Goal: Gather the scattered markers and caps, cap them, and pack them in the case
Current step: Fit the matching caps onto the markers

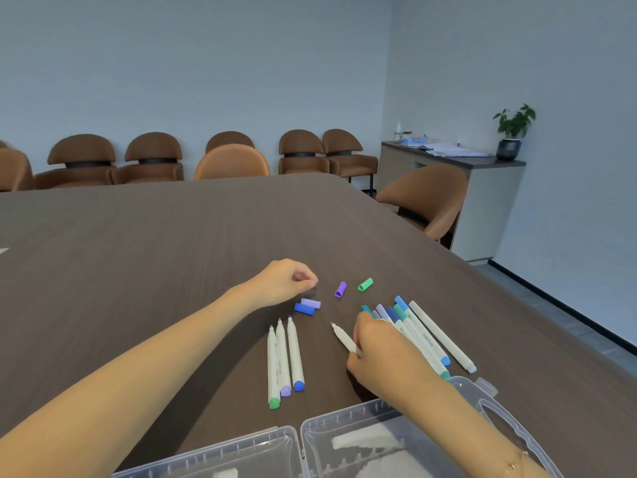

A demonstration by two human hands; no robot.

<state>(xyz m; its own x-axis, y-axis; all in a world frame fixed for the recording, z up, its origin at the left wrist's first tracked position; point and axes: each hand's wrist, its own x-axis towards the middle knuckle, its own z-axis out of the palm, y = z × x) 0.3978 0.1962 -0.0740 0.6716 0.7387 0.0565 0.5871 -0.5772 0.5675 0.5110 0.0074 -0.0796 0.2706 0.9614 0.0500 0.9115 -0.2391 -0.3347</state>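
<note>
My right hand (379,350) grips an uncapped white marker (344,338), its tip pointing up-left. My left hand (287,279) hovers with curled fingers just left of the loose caps and holds nothing that I can see. Loose caps lie on the table: a blue cap (305,308) touching a lilac cap (311,302), a purple cap (340,289) and a green cap (365,284). Three uncapped markers (284,360) lie side by side. A bunch of capped markers (418,334) lies to the right, partly behind my right hand. The clear plastic case (344,426) sits open at the near edge.
The dark wooden table (155,253) stretches far to the left and back. Brown chairs (231,162) line the far edge and the right side. A sideboard (458,160) with papers and a potted plant (513,132) stands at the back right.
</note>
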